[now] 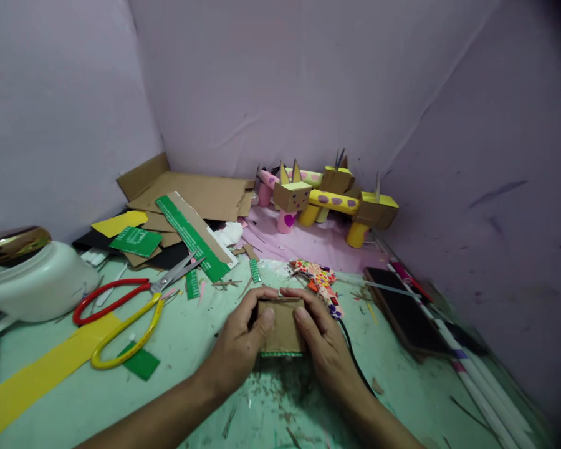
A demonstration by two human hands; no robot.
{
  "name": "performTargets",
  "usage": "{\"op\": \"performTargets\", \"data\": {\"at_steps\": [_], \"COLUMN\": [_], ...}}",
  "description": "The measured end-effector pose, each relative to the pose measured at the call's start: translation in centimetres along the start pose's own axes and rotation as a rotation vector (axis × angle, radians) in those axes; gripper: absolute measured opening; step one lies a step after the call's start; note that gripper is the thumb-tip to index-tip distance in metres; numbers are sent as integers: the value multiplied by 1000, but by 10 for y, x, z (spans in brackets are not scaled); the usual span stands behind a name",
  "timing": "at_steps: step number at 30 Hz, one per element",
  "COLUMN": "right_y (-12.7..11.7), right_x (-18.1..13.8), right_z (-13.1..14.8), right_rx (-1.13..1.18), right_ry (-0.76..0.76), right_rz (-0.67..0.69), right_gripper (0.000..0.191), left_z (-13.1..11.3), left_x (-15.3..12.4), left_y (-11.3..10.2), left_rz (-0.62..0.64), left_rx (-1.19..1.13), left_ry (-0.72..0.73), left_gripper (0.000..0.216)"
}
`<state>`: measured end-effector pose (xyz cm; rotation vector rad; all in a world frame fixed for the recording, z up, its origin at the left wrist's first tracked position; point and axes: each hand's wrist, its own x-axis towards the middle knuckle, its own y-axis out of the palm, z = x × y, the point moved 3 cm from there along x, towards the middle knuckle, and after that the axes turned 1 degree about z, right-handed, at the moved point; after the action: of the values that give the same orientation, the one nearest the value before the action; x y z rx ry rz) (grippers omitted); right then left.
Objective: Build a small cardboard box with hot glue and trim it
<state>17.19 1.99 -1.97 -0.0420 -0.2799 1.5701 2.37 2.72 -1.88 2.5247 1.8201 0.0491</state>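
Between my two hands is a small piece of brown cardboard (pixel 283 327), with a green edge along its near side. My left hand (pixel 245 330) grips its left side, thumb on top and fingers curled around the far edge. On the other side my right hand (pixel 322 330) holds it the same way. Whether the cardboard is a flat piece or a small box, I cannot tell. Just beyond the hands lies a glue gun (pixel 320 277) with a colourful pattern, its black cord running past my right wrist.
Scissors (pixel 156 287) with red and yellow handles lie left, near a yellow strip (pixel 51 368) and a white bowl-like vessel (pixel 42 280). Cardboard scraps (pixel 196 193) pile up behind. Cardboard animal figures (pixel 334 199) stand at the back. A phone (pixel 406 312) and white sticks (pixel 477 380) lie right.
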Motion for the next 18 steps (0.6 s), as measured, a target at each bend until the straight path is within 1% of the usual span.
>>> {"op": "performTargets", "data": {"at_steps": [2,3,5,6,7,8,9,10,12,15,18], "right_y": [-1,-2,-3,-4,-4,-5,-5,-5,-6,-6,-4], "right_x": [3,5,7,8,8,9,10,10,12,16,17], "right_z": [1,1,1,1,1,1,0,-1,-4,-10,-12], "right_rx": [9,14,28,36,43,47,46,40,33,25,1], "right_ry": [21,35,67,80,89,91,88,79,67,73,74], "right_rz": [-29,-45,-57,-53,-47,-42,-41,-41,-37,-28,-41], "right_gripper": [36,36,36,35,35,34,34,34,35,36,36], "left_z": [1,2,1,0,-1,-3,-4,-6,-8,-8,-7], "left_x": [4,6,8,9,9,9,8,8,8,8,9], "left_y": [-3,-4,-8,-9,-11,-13,-13,-13,-11,-5,-3], "left_rz": [58,115,257,313,342,346,330,307,274,255,236], "left_rx": [-67,-110,-155,-127,-65,18,105,180,273,326,360], "left_ry": [-26,-35,-42,-39,-30,-21,-11,-6,-9,-20,-17], "left_gripper": [34,40,63,77,90,100,104,103,92,77,76]}}
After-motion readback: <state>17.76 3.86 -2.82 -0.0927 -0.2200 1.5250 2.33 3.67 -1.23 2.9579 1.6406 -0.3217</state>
